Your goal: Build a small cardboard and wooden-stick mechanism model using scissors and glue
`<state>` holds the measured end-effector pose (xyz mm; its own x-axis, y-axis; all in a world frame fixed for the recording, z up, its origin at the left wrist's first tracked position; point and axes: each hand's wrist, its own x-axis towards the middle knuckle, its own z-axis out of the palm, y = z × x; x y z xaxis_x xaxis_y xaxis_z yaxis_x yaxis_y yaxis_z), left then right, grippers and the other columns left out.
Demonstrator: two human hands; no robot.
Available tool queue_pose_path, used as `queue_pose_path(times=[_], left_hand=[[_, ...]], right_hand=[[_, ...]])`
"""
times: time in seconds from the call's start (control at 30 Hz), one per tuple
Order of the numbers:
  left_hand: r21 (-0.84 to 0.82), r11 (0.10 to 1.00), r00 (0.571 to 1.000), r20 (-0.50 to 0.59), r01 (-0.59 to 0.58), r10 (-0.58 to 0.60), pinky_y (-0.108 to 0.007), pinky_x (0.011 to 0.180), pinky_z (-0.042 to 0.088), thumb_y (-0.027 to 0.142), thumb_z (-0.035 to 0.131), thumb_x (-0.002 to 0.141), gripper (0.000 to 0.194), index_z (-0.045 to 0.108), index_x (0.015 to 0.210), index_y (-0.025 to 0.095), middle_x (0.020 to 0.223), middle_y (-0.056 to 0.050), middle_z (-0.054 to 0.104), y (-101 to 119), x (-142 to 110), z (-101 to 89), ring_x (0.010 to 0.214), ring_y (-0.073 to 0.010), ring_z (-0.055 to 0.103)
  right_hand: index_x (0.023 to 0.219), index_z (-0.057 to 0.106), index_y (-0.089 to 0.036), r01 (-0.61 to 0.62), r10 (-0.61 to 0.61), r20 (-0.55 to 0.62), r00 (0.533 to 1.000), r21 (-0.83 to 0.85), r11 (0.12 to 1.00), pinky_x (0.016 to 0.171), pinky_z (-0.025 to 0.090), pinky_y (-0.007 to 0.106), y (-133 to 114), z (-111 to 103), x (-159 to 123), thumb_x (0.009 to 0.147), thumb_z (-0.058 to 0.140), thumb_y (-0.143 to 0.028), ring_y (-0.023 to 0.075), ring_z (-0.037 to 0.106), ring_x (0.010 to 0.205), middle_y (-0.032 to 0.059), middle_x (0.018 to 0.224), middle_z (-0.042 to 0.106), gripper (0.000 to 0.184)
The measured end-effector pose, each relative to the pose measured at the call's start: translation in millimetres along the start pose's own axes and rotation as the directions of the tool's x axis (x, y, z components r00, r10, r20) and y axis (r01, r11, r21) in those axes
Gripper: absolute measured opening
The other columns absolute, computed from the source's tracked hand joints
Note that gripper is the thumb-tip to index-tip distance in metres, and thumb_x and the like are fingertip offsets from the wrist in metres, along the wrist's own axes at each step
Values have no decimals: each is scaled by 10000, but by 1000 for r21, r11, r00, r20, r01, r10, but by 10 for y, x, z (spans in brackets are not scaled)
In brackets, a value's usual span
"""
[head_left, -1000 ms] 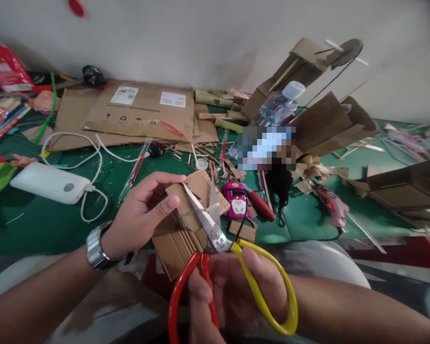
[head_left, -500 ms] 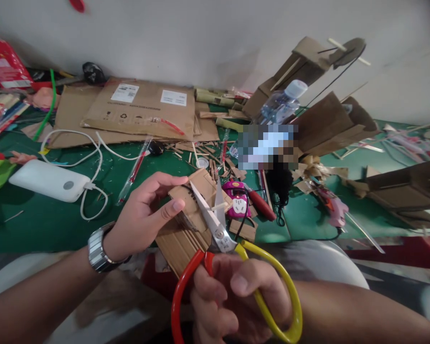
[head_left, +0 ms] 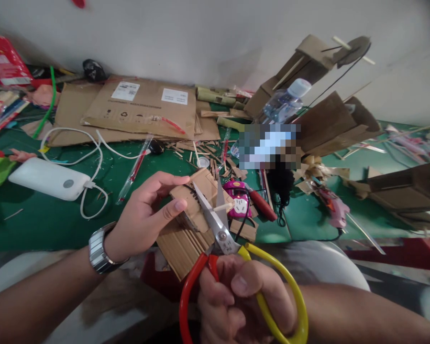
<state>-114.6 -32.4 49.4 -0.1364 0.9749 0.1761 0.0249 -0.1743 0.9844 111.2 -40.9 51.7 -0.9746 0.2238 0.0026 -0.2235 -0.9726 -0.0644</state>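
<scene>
My left hand [head_left: 143, 217], with a metal watch on its wrist, grips a layered piece of brown cardboard [head_left: 186, 203] between thumb and fingers. A ribbed cardboard strip [head_left: 182, 251] extends below that piece, and a pale wooden stick [head_left: 222, 207] sticks out from it to the right. My right hand [head_left: 247, 296] is closed around the red and yellow handles of a pair of scissors [head_left: 222, 236]. The parted blades point up and away, over the cardboard, with the stick between them. Whether the blades touch the stick, I cannot tell.
Behind the cardboard lie a purple-and-white power socket [head_left: 239, 203], a red-handled tool [head_left: 262, 205] and cardboard scraps. A white power bank [head_left: 49, 179] with a cable is at left. A pink glue gun [head_left: 336, 210], a plastic bottle [head_left: 282, 102] and cardboard structures [head_left: 333, 119] stand at right.
The scissors and my right hand have shifted slightly to the right, and the handles look a little closer together. My left hand keeps its grip on the cardboard, nearly still.
</scene>
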Motion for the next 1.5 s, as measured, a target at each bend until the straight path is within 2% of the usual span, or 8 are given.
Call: queue_pose_path(times=[0.2, 0.5, 0.63, 0.8, 1.07, 1.17, 1.3, 1.5], left_hand=[[7, 1000, 1000, -9, -1, 1, -261, 804, 644, 371, 795, 973, 266, 726, 1198, 247, 1212, -64, 812, 24, 5, -4, 983, -171, 799], [-14, 999, 999, -10, 45, -45, -307, 786, 658, 414, 788, 970, 290, 718, 1190, 238, 1125, -74, 827, 64, 9, 11, 948, -204, 800], [-18, 998, 998, -21, 66, -66, -305, 766, 662, 446, 798, 957, 314, 716, 1170, 230, 1155, -87, 823, 77, 9, 18, 940, -204, 799], [-7, 997, 997, -31, 71, -71, -330, 813, 662, 443, 806, 950, 330, 699, 1176, 228, 1157, -97, 807, 81, 2, 22, 993, -227, 796], [-14, 999, 998, -39, 50, -50, -288, 759, 638, 389, 802, 962, 317, 669, 1193, 218, 1020, -63, 812, 58, -9, 26, 884, -187, 789], [-6, 999, 998, -38, 41, -41, -297, 777, 650, 390, 808, 956, 319, 678, 1186, 213, 1085, -86, 817, 67, -8, 34, 933, -202, 800], [8, 1000, 999, -35, 25, -25, -288, 783, 659, 378, 815, 951, 317, 680, 1185, 213, 1117, -93, 818, 72, -41, 56, 973, -209, 809], [45, 999, 997, -80, 14, -11, -295, 791, 672, 345, 830, 940, 340, 664, 1207, 215, 1111, -81, 821, 52, -173, 130, 960, -215, 819]], right_hand=[[855, 615, -195, -48, 44, -85, 995, -47, 998, 572, 414, 266, -16, 88, 36, 833, 630, -349, 138, 459, 456, -50, 643, 472, 157], [963, 654, -183, -20, 12, -119, 993, -59, 998, 680, 471, 304, 35, 118, 90, 881, 525, -902, 190, 636, 673, 40, 830, 607, 735], [949, 666, -181, -50, 35, -122, 992, -122, 991, 671, 485, 301, -3, 115, 82, 930, 519, -834, 190, 643, 594, 44, 722, 646, 670], [860, 677, -174, -77, 64, -121, 991, -103, 992, 561, 505, 258, -66, 101, 29, 981, 558, -547, 187, 641, 526, 57, 631, 698, 409], [878, 655, -171, -46, 46, -23, 999, -15, 999, 463, 449, 224, -47, 38, 6, 1045, 462, -411, 150, 560, 408, -14, 554, 585, 351], [911, 655, -172, -18, 18, -12, 1000, -22, 1000, 503, 442, 250, -15, 28, 24, 1020, 524, -495, 136, 510, 430, -27, 618, 560, 365], [927, 657, -173, -17, 10, -105, 994, -66, 998, 644, 471, 296, 5, 67, 75, 948, 543, -762, 156, 561, 612, 17, 786, 578, 601], [1026, 715, -175, 50, -51, -10, 999, -75, 996, 716, 495, 341, 32, 22, 109, 900, 421, -921, 215, 655, 663, 55, 831, 631, 811]])
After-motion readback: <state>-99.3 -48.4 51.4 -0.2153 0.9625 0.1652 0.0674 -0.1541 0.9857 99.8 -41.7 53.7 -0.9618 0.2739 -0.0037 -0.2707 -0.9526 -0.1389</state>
